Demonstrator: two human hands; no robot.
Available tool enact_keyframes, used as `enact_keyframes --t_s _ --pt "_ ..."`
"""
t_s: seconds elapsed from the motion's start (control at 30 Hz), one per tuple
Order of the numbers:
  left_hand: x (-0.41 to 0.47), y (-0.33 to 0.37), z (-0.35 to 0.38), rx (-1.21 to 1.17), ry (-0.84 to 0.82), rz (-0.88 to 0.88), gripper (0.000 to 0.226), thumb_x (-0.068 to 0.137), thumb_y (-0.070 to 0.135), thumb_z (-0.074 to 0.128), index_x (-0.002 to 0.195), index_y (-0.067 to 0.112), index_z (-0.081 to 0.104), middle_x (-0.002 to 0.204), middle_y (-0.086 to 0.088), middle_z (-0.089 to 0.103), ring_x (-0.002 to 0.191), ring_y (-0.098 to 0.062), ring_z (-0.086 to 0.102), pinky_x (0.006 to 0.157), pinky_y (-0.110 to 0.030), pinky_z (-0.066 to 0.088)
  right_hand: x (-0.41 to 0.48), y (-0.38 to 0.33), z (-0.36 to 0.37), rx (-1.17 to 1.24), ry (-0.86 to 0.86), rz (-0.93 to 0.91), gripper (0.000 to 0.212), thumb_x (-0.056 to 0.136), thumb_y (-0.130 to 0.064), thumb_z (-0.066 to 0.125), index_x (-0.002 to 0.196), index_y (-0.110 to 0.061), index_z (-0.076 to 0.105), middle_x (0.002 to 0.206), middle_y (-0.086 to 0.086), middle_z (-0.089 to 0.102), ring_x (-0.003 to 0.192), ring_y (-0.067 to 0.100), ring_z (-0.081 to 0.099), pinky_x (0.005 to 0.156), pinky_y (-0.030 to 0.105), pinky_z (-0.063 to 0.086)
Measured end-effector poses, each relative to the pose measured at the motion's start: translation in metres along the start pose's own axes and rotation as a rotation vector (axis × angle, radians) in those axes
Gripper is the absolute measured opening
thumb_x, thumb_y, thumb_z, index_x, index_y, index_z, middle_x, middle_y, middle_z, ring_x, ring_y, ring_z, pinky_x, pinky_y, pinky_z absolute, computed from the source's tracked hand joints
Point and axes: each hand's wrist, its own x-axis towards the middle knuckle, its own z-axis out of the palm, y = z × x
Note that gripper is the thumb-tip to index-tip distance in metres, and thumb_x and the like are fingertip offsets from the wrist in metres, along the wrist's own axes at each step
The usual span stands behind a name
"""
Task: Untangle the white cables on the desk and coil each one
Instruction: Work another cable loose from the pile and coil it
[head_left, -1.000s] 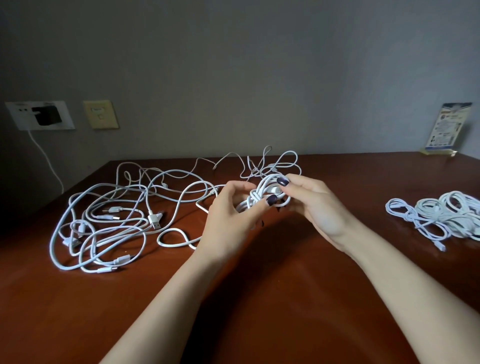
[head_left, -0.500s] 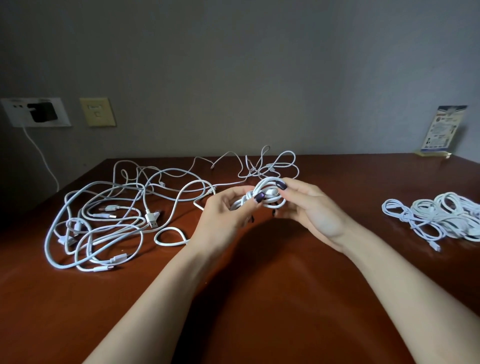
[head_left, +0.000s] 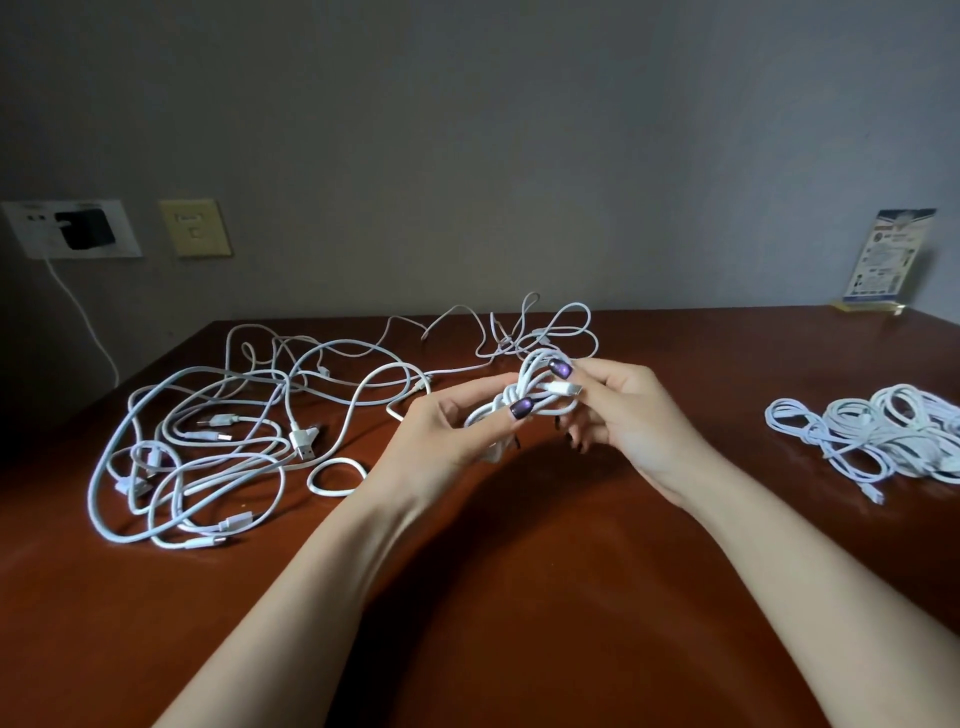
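A small coil of white cable (head_left: 537, 395) is held above the middle of the brown desk (head_left: 519, 597). My left hand (head_left: 441, 441) grips its left side, thumb across the wraps. My right hand (head_left: 631, 415) pinches the coil's right side near a white plug. A big tangle of white cables (head_left: 208, 441) with several plugs sprawls over the desk's left half, and thinner loops (head_left: 540, 327) lie behind the hands. A pile of coiled white cables (head_left: 883, 436) sits at the right edge.
On the wall at the left are a white socket plate with a black charger (head_left: 83, 228) and a yellow switch plate (head_left: 195, 227); a white lead hangs from the charger. A printed card stand (head_left: 888, 260) stands at the desk's back right corner.
Both hands stay on the coil and have shifted slightly; my left thumb has slid along the wraps and the white plug now shows at the coil's right side.
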Motion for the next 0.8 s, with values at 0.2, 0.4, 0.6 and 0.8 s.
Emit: enact_keyframes --t_s 0.2,0.4,0.6,0.8 --pt "0.0006 -0.0029 0.0009 0.089 -0.028 -0.014 0.037 0.085 0.004 0.065 0.112 0.028 0.063 0.08 0.005 0.065 0.063 -0.009 0.058 0.058 -0.021 0.051 -0.0008 -0.0026 -0.0012 0.149 0.015 0.022 0.021 0.096 -0.014 0.051 0.081 -0.006 0.064 0.06 0.004 0.056 0.046 0.008 0.053 0.047 0.017 0.045" --pt "0.0003 -0.0001 0.0021 0.12 0.057 0.064 0.023 0.09 0.011 0.058 0.112 0.016 0.062 0.061 0.016 0.055 0.052 -0.003 0.04 0.046 -0.014 0.032 -0.0024 -0.0077 -0.0008 0.152 -0.006 0.02 0.024 0.094 -0.015 0.052 0.073 -0.006 0.06 0.059 0.007 0.062 0.048 0.01 0.056 0.048 0.016 0.047" --pt "-0.0024 0.0 0.0053 0.15 0.034 0.043 0.022 0.093 0.011 0.054 0.106 0.026 0.063 0.058 0.013 0.047 0.055 -0.009 0.036 0.046 -0.015 0.028 -0.0025 -0.0059 -0.001 0.107 0.038 0.027 0.026 0.093 -0.015 0.054 0.071 -0.005 0.062 0.052 0.003 0.062 0.042 0.008 0.055 0.045 0.015 0.045" --pt "-0.0044 0.0034 0.0039 0.129 0.006 0.051 0.024 0.096 0.01 0.05 0.112 0.024 0.062 0.057 0.014 0.048 0.054 -0.008 0.035 0.048 -0.017 0.028 -0.0024 -0.0043 -0.0004 0.163 0.1 0.032 0.023 0.091 -0.016 0.057 0.072 -0.005 0.063 0.049 0.002 0.059 0.039 0.007 0.051 0.042 0.015 0.044"
